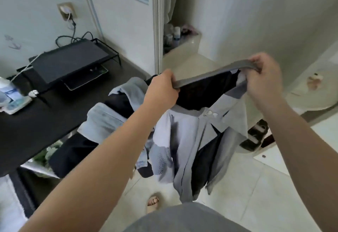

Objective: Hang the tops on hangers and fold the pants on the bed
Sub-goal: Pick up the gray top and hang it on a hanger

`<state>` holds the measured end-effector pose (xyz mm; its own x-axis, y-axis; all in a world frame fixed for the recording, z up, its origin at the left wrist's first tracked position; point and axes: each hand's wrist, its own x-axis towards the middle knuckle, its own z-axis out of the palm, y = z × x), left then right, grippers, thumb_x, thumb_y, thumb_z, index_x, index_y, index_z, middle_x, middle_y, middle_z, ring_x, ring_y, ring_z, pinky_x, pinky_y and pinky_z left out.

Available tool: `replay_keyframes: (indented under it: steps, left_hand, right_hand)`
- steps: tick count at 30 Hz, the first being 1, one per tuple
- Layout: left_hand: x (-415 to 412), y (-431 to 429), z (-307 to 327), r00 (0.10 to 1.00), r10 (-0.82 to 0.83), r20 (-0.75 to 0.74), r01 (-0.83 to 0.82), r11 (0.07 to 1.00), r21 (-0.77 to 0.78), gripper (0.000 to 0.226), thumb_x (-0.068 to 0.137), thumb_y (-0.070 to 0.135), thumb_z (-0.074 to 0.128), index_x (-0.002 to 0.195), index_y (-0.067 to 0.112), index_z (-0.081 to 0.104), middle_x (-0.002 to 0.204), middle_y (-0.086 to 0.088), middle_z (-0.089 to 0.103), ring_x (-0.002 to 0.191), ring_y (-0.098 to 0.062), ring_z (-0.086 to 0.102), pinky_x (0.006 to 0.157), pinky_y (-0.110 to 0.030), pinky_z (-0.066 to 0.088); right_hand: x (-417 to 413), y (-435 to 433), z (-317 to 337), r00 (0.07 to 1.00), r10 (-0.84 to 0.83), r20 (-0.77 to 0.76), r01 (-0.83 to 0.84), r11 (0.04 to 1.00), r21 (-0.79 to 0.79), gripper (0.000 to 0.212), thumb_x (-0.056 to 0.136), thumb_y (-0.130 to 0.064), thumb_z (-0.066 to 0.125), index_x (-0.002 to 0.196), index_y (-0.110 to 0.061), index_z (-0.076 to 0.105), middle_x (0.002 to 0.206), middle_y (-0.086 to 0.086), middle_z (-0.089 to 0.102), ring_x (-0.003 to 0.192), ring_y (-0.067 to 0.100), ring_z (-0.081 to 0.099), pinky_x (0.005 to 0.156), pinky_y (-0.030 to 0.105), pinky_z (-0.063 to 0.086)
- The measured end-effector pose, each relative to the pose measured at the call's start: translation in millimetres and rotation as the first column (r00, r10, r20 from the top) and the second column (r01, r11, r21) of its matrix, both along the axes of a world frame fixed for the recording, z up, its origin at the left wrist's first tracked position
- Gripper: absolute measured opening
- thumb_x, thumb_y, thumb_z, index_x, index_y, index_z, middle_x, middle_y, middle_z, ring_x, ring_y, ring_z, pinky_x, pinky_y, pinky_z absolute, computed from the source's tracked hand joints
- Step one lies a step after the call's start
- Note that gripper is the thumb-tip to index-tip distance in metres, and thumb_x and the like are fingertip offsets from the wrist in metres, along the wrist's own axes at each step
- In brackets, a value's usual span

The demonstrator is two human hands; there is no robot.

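Nearest to you, your bare foot (153,202) stands on the pale tiled floor (247,191), so you work standing, not at the bed; no bed is in view.

Above it, your 2 forearms reach forward and hold up the grey garment with a black inner lining (192,140). Your left hand (161,89) is closed tight on the left end of its grey band (212,74). Your right hand (265,78) pinches the right end between thumb and fingers. The band is pulled straight between both hands, probably so that the cloth hangs free and you can see which kind of garment it is. The rest drops loose toward the floor and touches nothing I can see.

Behind your left arm, a heap of light blue and dark clothes (102,121) lies over the edge of the black desk (45,121). Farther on the desk stands a dark monitor on a black wire stand (71,63). No hanger is visible here.
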<state>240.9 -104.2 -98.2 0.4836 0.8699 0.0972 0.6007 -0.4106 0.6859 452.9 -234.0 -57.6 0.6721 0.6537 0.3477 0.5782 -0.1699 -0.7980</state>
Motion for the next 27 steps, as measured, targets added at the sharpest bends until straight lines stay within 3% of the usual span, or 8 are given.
replay_keyframes:
  steps: [3,6,10,15,17,20,24,27]
  left_hand:
    - [17,41,11,0.979,-0.08,-0.19,0.092,0.994,0.057,0.014,0.09,0.01,0.061,0.097,0.012,0.049,0.082,-0.001,0.049,0.071,-0.019,0.046,0.055,-0.032,0.035]
    - [38,71,29,0.96,-0.16,-0.229,0.169,0.985,0.019,0.021,0.094,0.022,0.064,0.08,0.011,0.053,0.073,-0.004,0.053,0.069,-0.024,0.052,0.059,-0.032,0.04]
    - [78,103,72,0.973,-0.191,0.131,0.206,0.971,-0.118,0.03,0.102,0.029,0.057,0.086,0.005,0.063,0.084,-0.02,0.069,0.072,-0.036,0.07,0.066,-0.044,0.061]
    - [147,150,160,0.896,-0.179,0.406,0.181,0.983,0.036,0.037,0.105,0.025,0.047,0.07,0.013,0.051,0.065,-0.005,0.054,0.062,-0.03,0.06,0.052,-0.031,0.052]
    - [177,171,199,0.853,-0.189,0.487,0.176,0.982,0.073,0.037,0.106,0.022,0.045,0.07,0.013,0.048,0.066,-0.003,0.052,0.06,-0.025,0.056,0.046,-0.028,0.051]
    - [222,200,256,0.78,-0.217,0.587,0.189,0.976,0.11,0.028,0.106,0.02,0.041,0.087,0.007,0.057,0.079,-0.01,0.058,0.079,-0.034,0.064,0.069,-0.043,0.06]
    - [281,229,329,0.727,-0.236,0.644,0.15,0.971,0.187,0.038,0.106,0.019,0.042,0.07,0.015,0.05,0.067,0.002,0.049,0.062,-0.015,0.048,0.051,-0.017,0.041]
    - [317,249,379,0.697,-0.235,0.677,0.109,0.969,0.224,0.036,0.104,0.017,0.043,0.069,0.015,0.05,0.07,0.0,0.051,0.065,-0.018,0.047,0.057,-0.023,0.04]
  right_hand:
    - [2,22,25,0.997,-0.047,-0.062,0.053,0.995,0.085,0.019,0.087,-0.004,0.054,0.082,-0.022,0.056,0.062,-0.013,0.052,0.048,-0.006,0.042,0.047,0.014,0.032]
    - [7,44,54,0.993,-0.094,-0.075,0.103,0.986,0.134,0.023,0.082,-0.009,0.05,0.074,-0.03,0.054,0.057,-0.017,0.05,0.05,-0.004,0.043,0.05,0.017,0.033]
    - [33,77,101,0.984,-0.173,-0.047,0.18,0.954,0.24,0.02,0.081,-0.011,0.049,0.075,-0.03,0.052,0.063,-0.017,0.053,0.054,-0.007,0.047,0.055,0.014,0.037]
    - [79,126,174,0.97,-0.242,0.04,0.206,0.893,0.401,0.016,0.08,-0.013,0.048,0.076,-0.028,0.048,0.073,-0.004,0.052,0.069,0.008,0.048,0.063,0.024,0.038]
    - [96,146,208,0.963,-0.262,0.061,0.207,0.865,0.457,0.019,0.083,-0.013,0.049,0.074,-0.029,0.045,0.071,-0.01,0.049,0.07,0.008,0.046,0.064,0.024,0.037]
    - [122,175,257,0.96,-0.265,0.086,0.177,0.82,0.544,0.021,0.085,-0.012,0.047,0.072,-0.028,0.042,0.07,-0.016,0.044,0.063,-0.002,0.041,0.061,0.014,0.035]
    - [164,214,323,0.946,-0.311,0.092,0.182,0.743,0.644,0.022,0.09,-0.011,0.046,0.075,-0.025,0.039,0.069,-0.015,0.042,0.054,-0.005,0.04,0.054,0.01,0.033]
    - [198,241,366,0.93,-0.363,0.053,0.22,0.668,0.711,0.017,0.095,-0.013,0.046,0.081,-0.022,0.041,0.072,-0.014,0.044,0.058,-0.001,0.04,0.051,0.009,0.034]
